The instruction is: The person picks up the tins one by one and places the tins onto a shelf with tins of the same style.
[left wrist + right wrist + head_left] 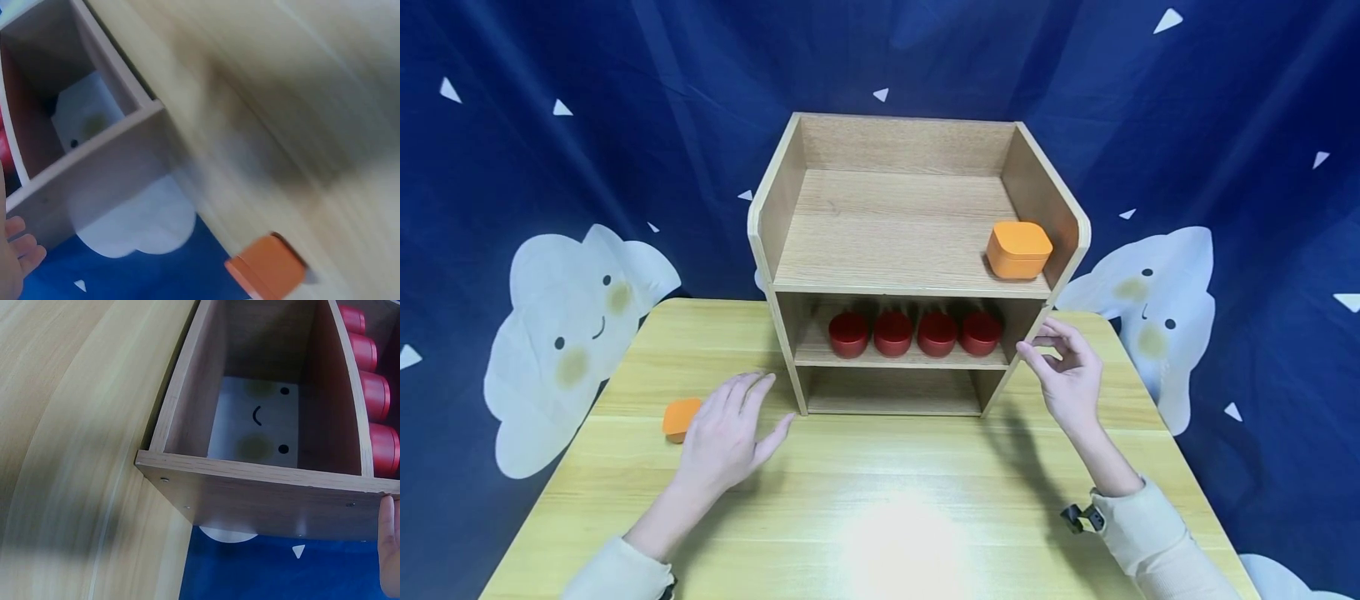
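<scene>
A wooden shelf unit [895, 289] stands at the back of the table, with several round red lidded tins [892, 333] lined up on its middle level. On the top level, toward the right, sits an orange lidded box [1019, 250]. Left of the shelf my left hand [724, 433] hovers over the table, fingers extended and holding nothing. It partly covers a second orange box [681, 417] in the head view. My right hand [1070, 375] is beside the shelf's right side panel, thumb tip right at the front edge and the other fingers bent along the outer side.
The shelf's lowest level [895, 392] holds nothing visible except a smiling cloud pattern seen through its open back in the right wrist view. A dark blue curtain [880, 50] with clouds and triangles hangs behind the light wooden table [820, 500].
</scene>
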A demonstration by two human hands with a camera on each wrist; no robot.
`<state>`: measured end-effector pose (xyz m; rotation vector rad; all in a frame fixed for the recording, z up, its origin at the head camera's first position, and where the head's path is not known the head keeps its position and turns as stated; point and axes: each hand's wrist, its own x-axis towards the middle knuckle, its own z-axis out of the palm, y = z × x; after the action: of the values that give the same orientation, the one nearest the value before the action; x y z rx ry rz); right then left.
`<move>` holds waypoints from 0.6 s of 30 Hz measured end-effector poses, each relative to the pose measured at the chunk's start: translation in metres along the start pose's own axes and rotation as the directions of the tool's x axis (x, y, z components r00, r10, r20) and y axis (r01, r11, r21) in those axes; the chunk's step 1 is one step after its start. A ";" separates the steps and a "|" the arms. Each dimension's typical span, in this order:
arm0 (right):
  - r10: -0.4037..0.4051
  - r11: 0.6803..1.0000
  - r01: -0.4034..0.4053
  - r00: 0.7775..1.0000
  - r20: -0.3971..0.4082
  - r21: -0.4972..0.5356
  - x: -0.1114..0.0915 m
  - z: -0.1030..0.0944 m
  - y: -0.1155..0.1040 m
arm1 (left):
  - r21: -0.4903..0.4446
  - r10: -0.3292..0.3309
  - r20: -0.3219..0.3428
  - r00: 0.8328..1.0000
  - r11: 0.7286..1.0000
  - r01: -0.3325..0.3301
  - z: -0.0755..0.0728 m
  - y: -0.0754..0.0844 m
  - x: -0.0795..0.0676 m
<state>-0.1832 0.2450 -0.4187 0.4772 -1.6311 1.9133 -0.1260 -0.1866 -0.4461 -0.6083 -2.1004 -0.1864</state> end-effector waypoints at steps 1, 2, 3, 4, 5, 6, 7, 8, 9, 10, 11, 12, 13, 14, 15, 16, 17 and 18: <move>0.000 1.000 0.000 1.000 0.000 0.004 0.000 0.000 0.000 | 0.001 -0.010 0.007 1.000 1.000 0.010 -0.001 -0.003 -0.002; -0.001 1.000 0.001 1.000 -0.001 0.008 0.000 0.000 0.000 | 0.003 -0.022 0.014 1.000 1.000 0.022 -0.002 -0.005 -0.005; 0.000 1.000 0.000 1.000 -0.001 0.003 0.000 0.001 -0.001 | 0.006 -0.035 0.017 0.999 0.999 0.034 -0.002 -0.008 -0.007; 0.001 1.000 -0.001 1.000 -0.002 -0.003 0.000 0.001 -0.001 | 0.012 -0.048 0.021 0.999 0.999 0.048 -0.003 -0.011 -0.009; 0.003 1.000 -0.003 1.000 -0.003 -0.007 0.000 0.001 -0.001 | 0.018 -0.061 0.025 0.998 0.998 0.061 -0.003 -0.014 -0.011; 0.004 1.000 -0.004 1.000 -0.004 -0.012 0.000 0.001 -0.001 | 0.023 -0.074 0.031 0.997 0.997 0.073 -0.004 -0.016 -0.014; 0.004 1.000 -0.004 1.000 -0.004 -0.017 0.000 0.001 -0.001 | 0.027 -0.084 0.035 0.996 0.996 0.083 -0.004 -0.019 -0.016; 0.004 1.000 -0.004 1.000 -0.004 -0.018 0.000 0.001 -0.001 | 0.030 -0.091 0.038 0.995 0.996 0.090 -0.005 -0.022 -0.018; 0.004 1.000 -0.004 1.000 -0.004 -0.017 0.000 0.001 -0.001 | 0.035 -0.097 0.046 0.994 0.995 0.095 -0.005 -0.025 -0.020; 0.002 1.000 -0.002 1.000 -0.004 -0.015 0.000 0.001 -0.001 | 0.039 -0.102 0.056 0.993 0.994 0.100 -0.006 -0.027 -0.022; 0.001 1.000 -0.001 1.000 -0.004 -0.012 0.000 0.001 -0.001 | 0.041 -0.108 0.067 0.992 0.994 0.105 -0.006 -0.030 -0.025; 0.001 1.000 -0.001 1.000 -0.004 -0.007 0.000 0.001 -0.001 | 0.043 -0.114 0.079 0.990 0.993 0.111 -0.007 -0.033 -0.027; 0.000 1.000 0.000 1.000 -0.004 -0.007 0.000 0.001 -0.001 | 0.046 -0.120 0.087 0.989 0.992 0.117 -0.007 -0.035 -0.029; 0.000 1.000 0.000 1.000 -0.004 -0.007 0.000 0.000 -0.001 | 0.050 -0.129 0.095 0.987 0.991 0.125 -0.007 -0.038 -0.031; 0.001 1.000 -0.001 1.000 -0.004 -0.014 0.000 0.000 -0.001 | 0.055 -0.139 0.103 0.985 0.989 0.134 -0.008 -0.041 -0.033; 0.002 1.000 -0.002 1.000 -0.003 -0.021 0.000 0.000 -0.001 | 0.056 -0.150 0.106 0.983 0.988 0.145 -0.008 -0.043 -0.036; 0.003 1.000 -0.003 1.000 -0.004 -0.027 0.000 0.000 -0.002 | 0.061 -0.161 0.109 0.981 0.986 0.155 -0.008 -0.046 -0.038; 0.004 0.999 -0.005 1.000 -0.003 -0.033 0.000 0.000 -0.002 | 0.063 -0.169 0.111 0.979 0.985 0.163 -0.008 -0.049 -0.040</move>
<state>-0.1820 0.2450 -0.4173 0.4571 -1.6608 1.8861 -0.1253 -0.2458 -0.4699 -0.4204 -2.2622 -0.1919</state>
